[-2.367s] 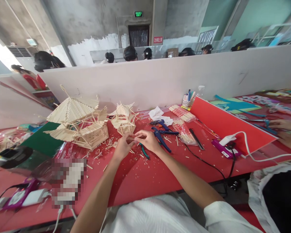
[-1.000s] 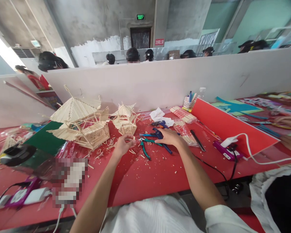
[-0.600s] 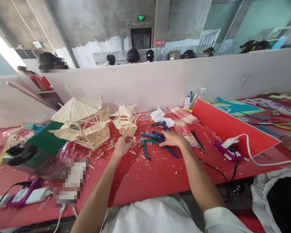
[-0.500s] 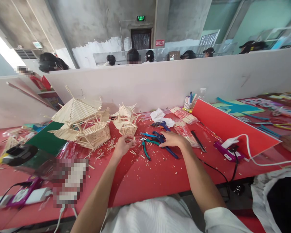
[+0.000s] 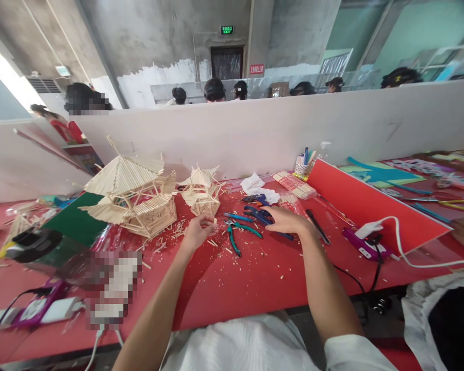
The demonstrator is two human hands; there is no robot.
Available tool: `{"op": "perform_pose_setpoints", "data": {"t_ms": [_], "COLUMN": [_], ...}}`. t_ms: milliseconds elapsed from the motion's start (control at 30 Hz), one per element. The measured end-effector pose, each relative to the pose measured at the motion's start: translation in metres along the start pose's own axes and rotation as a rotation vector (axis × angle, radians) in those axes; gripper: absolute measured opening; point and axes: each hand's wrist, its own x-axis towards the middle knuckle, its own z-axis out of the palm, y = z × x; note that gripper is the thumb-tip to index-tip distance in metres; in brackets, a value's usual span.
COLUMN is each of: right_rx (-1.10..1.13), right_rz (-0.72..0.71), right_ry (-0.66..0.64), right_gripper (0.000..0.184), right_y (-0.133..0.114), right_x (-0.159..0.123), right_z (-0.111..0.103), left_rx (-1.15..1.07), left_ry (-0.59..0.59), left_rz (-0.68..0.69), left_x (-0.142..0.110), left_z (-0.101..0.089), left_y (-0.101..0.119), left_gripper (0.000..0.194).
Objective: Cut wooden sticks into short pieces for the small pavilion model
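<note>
Pale wood stub [image 5: 215,220] sits pinched in my left grip [image 5: 198,232], best held lightly, left of green pliers [image 5: 233,241]; my empty-looking right grip [image 5: 288,221] arches half-open at blue pliers [image 5: 257,214].

Two stick pavilions [image 5: 147,206] [image 5: 201,190], two power strips [image 5: 34,310] [image 5: 363,246]

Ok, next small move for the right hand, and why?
I'd probably bring the right hand to the green-handled pliers: its fingers are spread, the pliers lie uncovered with handles apart, and the left hand nearby pinches a short wooden piece.
</note>
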Motion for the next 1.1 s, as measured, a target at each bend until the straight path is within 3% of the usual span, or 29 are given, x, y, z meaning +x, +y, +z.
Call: {"op": "perform_pose_setpoints", "data": {"t_ms": [100, 333, 500, 1100], "right_rx": [0.137, 0.276, 0.338, 0.306], "right_rz": [-0.067, -0.28, -0.421, -0.442], "right_ry": [0.048, -0.075, -0.149, -0.129], "right_gripper": [0.068, 0.052, 0.047, 0.047], "right_y": [-0.005, -0.044, -0.057, -0.058], "right_x": [-0.004, 0.002, 0.004, 0.006], "right_z": [-0.006, 0.002, 0.004, 0.008], "left_rx": [0.014, 0.007, -0.047, -0.102], "left_ry": [-0.003, -0.035, -0.08, -0.084], "left_rz": [0.007, 0.014, -0.03, -0.104], "left_x": [-0.001, -0.005, -0.008, -0.011], "left_z": [0.0, 0.003, 0.006, 0.007], "left_y": [0.001, 0.009, 0.011, 0.012], "left_gripper": [0.05, 0.054, 0.057, 0.064]}}
